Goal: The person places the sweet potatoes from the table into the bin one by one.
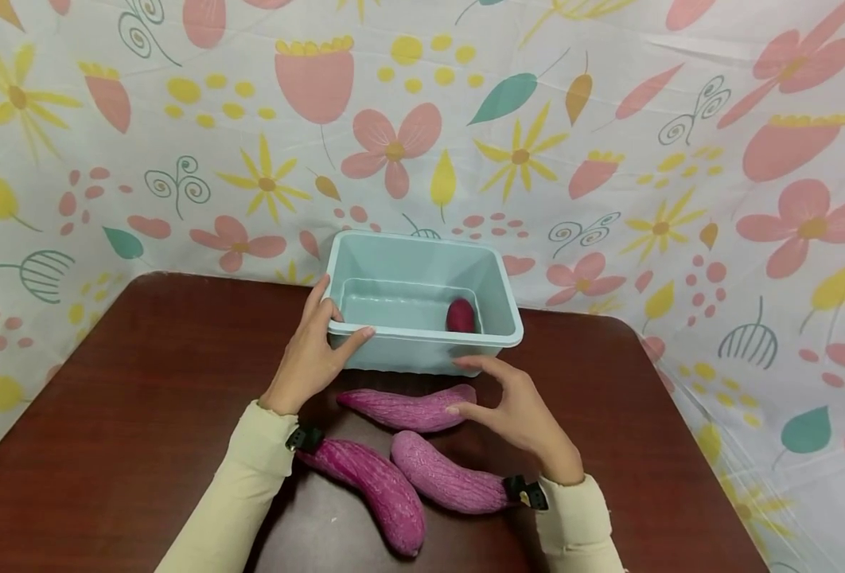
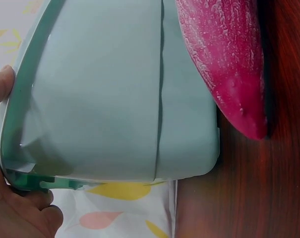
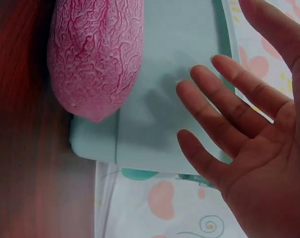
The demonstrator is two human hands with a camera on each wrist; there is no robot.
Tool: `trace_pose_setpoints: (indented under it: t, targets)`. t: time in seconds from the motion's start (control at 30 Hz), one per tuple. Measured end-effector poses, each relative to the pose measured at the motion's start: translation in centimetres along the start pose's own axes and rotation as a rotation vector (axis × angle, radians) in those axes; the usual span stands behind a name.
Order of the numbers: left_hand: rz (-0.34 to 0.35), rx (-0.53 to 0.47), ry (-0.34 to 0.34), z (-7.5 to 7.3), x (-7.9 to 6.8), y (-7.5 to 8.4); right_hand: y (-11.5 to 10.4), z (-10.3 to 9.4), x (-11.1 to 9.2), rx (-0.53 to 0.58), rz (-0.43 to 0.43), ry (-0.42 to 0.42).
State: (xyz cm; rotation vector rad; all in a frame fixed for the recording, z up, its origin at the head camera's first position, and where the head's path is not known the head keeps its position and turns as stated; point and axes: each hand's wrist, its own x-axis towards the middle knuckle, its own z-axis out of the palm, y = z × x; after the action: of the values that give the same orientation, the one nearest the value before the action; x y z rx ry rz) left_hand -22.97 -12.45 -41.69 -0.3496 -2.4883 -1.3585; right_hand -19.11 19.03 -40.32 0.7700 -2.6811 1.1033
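Bin: a pale blue-green rectangular plastic bin (image 1: 394, 352) stands at the back of a dark brown wood-grain table (image 1: 157, 382).
Left hand (image 1: 306, 350): curled round the bin's near left corner, thumb over the front rim, fingers at the left side.
Right hand (image 1: 519, 410): fingers spread well apart, holding nothing – the tips near the front wall, seemingly off it.
In the bin: a dark red-purple rounded item (image 1: 461, 317) at the near right.
In front: a wrinkled pink-purple elongated eggplant (image 1: 408, 408) lies just before the bin; nearer lie a deep magenta curved eggplant (image 1: 379, 487) and a pale mauve-pink curved eggplant (image 1: 451, 477).
Good handling: the hold is one-sided, so any pull would probably twist the bin – best to steady the right rim too, level, with the right fingers clear of the wrinkled eggplant.
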Motion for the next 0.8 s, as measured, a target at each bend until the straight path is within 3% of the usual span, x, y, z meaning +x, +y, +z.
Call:
trace_pose_setpoints:
  t: [0.53, 0.8]
  targets:
    - [0.005, 0.000, -0.004, 0.0, 0.0, 0.3, 1.5, -0.4, -0.4, -0.069, 0.082, -0.154]
    - [0.007, -0.002, 0.000, -0.1, -0.1, 0.1, 1.7, -0.2, -0.5, -0.071, 0.073, -0.203]
